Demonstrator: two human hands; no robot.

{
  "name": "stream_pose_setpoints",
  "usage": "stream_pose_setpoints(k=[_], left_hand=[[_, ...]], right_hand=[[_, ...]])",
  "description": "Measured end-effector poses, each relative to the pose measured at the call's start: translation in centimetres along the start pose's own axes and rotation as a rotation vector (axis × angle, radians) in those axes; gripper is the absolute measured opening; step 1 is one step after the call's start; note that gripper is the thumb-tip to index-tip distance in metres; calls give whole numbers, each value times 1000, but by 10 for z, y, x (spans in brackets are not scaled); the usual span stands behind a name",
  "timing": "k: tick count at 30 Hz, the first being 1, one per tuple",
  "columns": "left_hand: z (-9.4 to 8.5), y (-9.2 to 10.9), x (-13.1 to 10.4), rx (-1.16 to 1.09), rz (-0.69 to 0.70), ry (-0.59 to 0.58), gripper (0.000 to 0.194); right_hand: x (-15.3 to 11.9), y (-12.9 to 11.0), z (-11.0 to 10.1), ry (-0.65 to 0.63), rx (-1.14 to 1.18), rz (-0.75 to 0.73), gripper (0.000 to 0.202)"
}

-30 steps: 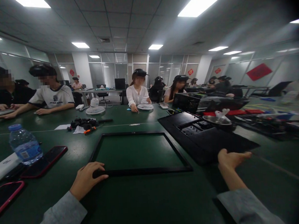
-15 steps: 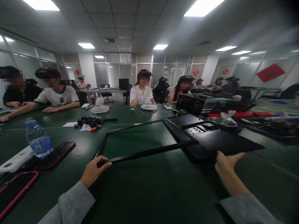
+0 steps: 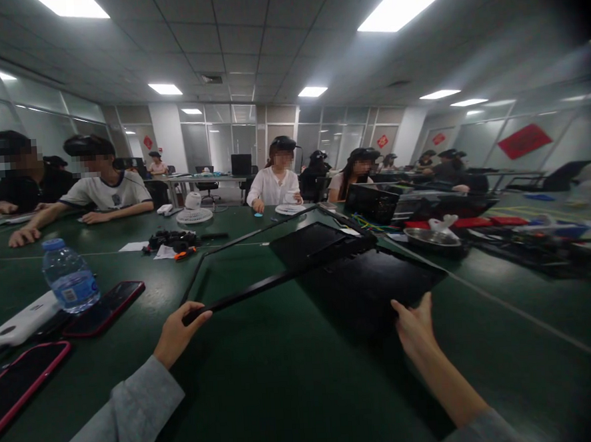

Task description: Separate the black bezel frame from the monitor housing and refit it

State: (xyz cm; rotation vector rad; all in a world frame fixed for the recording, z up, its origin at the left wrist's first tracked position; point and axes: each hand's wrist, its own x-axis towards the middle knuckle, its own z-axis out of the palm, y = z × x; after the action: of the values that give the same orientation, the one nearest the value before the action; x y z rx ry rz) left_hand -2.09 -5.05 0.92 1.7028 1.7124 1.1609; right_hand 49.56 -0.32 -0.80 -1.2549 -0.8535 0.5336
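Note:
My left hand [image 3: 176, 333] pinches the near left corner of a thin black rectangular frame [image 3: 259, 288], which is raised at that corner over the green table. My right hand [image 3: 414, 320] grips the near right edge of a black flat panel [image 3: 379, 282], thumb and fingers at its rim. The panel is tilted, and its left part lies under the right end of the frame. Whether frame and panel touch there I cannot tell.
On the green table [image 3: 266, 396], a water bottle [image 3: 70, 278], a white device [image 3: 24, 321] and two phones [image 3: 105, 309] lie left. A metal bowl [image 3: 433, 238] and a black case [image 3: 372, 203] stand right. People sit across.
My right hand has moved left with the panel, which has slid left and tilted under the frame. The frame's far right end has shifted. My left hand has hardly moved.

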Motion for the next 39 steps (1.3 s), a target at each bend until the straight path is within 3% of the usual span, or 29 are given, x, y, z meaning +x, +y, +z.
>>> stream_pose_setpoints(k=[3,8,11,14,16,20,22,26,31,33,39], left_hand=[[0,-2,2,7,8,17,53],[0,-3,4,27,27,54,51],[1,-5,5,61,74,108,52],[2,-10,7,117,134,160,52],[3,-13,10,160,170,177,50],[7,-17,18,246,227,192,48],[11,-17,23,286,251,192,48],[18,-14,28,366,285,165,49],[21,-8,16,468,299,123,51],[22,-4,10,492,281,102,52],[30,5,3,475,224,-9,48]], right_hand=[[-4,0,10,-74,93,90,109],[11,1,21,-380,252,305,105],[29,-2,27,-566,237,451,102],[48,-1,35,-650,140,491,84],[60,3,40,-572,45,429,65],[82,9,36,-224,31,200,33],[88,7,29,-248,144,209,40],[86,-5,21,-479,152,277,49],[75,-7,30,-565,-125,69,70],[76,-3,31,-553,-251,-47,70],[78,10,31,-347,-534,-396,55]])
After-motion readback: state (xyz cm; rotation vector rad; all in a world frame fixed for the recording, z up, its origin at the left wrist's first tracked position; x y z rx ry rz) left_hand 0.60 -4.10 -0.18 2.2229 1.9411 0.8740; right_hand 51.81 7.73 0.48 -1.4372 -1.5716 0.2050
